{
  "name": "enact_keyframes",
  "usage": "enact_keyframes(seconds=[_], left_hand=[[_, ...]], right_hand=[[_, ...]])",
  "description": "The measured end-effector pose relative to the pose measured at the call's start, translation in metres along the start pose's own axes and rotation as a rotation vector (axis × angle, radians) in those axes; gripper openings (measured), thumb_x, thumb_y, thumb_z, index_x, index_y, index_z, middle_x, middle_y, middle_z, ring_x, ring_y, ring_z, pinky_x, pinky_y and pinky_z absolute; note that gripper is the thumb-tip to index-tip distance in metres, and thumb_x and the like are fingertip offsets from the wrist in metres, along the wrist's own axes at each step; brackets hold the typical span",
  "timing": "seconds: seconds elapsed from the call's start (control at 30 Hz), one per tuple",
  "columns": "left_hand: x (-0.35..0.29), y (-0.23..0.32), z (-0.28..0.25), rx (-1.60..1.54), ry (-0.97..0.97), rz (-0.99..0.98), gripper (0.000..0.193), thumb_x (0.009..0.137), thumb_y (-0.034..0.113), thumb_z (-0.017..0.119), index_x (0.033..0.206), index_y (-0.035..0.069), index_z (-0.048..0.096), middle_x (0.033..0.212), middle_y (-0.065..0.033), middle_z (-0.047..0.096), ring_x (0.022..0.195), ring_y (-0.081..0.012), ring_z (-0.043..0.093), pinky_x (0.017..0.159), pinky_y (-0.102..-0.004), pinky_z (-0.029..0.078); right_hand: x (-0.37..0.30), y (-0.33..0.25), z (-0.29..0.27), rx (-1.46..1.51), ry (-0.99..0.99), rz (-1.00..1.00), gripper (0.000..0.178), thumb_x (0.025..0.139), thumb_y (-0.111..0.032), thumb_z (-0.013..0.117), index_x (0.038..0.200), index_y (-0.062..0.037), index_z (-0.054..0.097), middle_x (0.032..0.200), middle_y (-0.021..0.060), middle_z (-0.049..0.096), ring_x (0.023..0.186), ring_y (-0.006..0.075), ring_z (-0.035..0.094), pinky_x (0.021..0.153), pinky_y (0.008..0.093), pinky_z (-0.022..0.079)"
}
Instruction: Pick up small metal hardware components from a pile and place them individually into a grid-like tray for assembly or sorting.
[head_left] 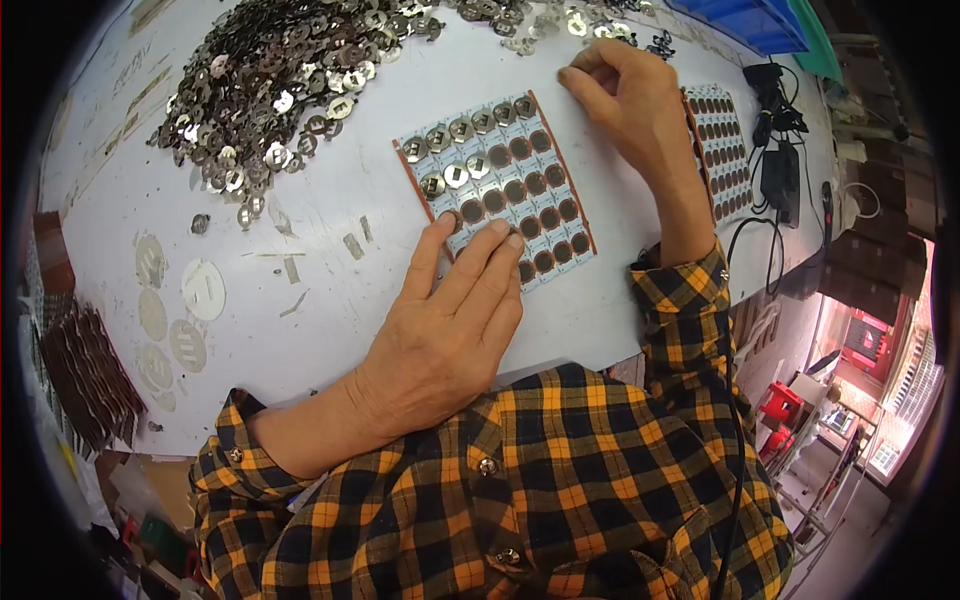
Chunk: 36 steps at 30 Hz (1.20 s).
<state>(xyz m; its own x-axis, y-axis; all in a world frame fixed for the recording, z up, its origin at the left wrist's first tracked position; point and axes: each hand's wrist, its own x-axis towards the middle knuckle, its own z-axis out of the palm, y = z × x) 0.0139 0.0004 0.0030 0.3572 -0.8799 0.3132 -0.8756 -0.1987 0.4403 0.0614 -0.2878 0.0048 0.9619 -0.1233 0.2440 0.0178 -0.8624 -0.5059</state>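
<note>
A light blue circuit board panel (507, 175) with reddish-brown side edges lies on the white table. Rows of dark round spots cover it. Shiny round metal pieces (456, 174) sit along its far row and on the left part of the second row. My left hand (440, 320) lies across the panel's near left corner, fingers stretched out and tips touching it. Beyond the panel's far right corner, my right hand (635, 105) hovers with its fingers curled and thumb close to them. Whatever may be between those fingertips is hidden.
A large heap of loose metal discs (270, 90) covers the far left, with more scattered pieces (580, 22) at the far edge. A second panel (722, 150) lies at right, beside a black adapter (780, 180) with cables. A blue bin (745, 22) stands at the far right.
</note>
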Motion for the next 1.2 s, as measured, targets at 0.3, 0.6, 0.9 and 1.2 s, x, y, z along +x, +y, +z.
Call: enact_keyframes(seconds=[0.3,0.6,0.9,1.2], left_hand=[[0.000,0.000,-0.001,-0.005,-0.002,-0.001,0.038,0.076,0.000,0.066,0.112,-0.011,0.067,0.138,-0.0263,0.062,0.137,-0.0371,0.057,0.118,-0.0628,0.036],[0.001,-0.001,-0.003,-0.032,-0.013,-0.007,0.044,0.072,0.001,0.068,0.114,-0.011,0.066,0.138,-0.0258,0.062,0.137,-0.0373,0.056,0.118,-0.0619,0.035],[-0.001,0.000,-0.001,0.013,-0.012,0.002,0.042,0.072,0.002,0.069,0.113,-0.010,0.067,0.137,-0.0255,0.062,0.137,-0.0373,0.056,0.118,-0.0621,0.035],[0.000,0.001,0.000,0.030,0.033,0.024,0.033,0.077,0.005,0.072,0.106,-0.008,0.068,0.128,-0.0231,0.067,0.126,-0.0341,0.063,0.108,-0.0579,0.045]], right_hand=[[-0.021,-0.035,-0.011,0.655,-0.110,0.199,0.012,0.097,-0.009,0.075,0.104,0.0001,0.078,0.080,0.0015,0.071,0.055,0.0030,0.058,0.044,0.0176,0.043],[-0.025,-0.044,-0.014,1.227,-0.315,0.348,0.015,0.101,-0.008,0.066,0.109,0.0031,0.072,0.086,0.0089,0.073,0.061,0.0083,0.065,0.048,0.0207,0.052],[-0.033,-0.052,-0.012,1.019,-0.323,0.218,0.022,0.101,-0.007,0.065,0.118,0.0067,0.069,0.101,0.0149,0.075,0.076,0.0179,0.076,0.069,0.0328,0.069],[-0.038,-0.050,-0.014,0.979,-0.428,0.300,0.020,0.102,-0.008,0.067,0.119,0.0020,0.071,0.085,0.0042,0.070,0.059,0.0054,0.062,0.047,0.0176,0.047]])
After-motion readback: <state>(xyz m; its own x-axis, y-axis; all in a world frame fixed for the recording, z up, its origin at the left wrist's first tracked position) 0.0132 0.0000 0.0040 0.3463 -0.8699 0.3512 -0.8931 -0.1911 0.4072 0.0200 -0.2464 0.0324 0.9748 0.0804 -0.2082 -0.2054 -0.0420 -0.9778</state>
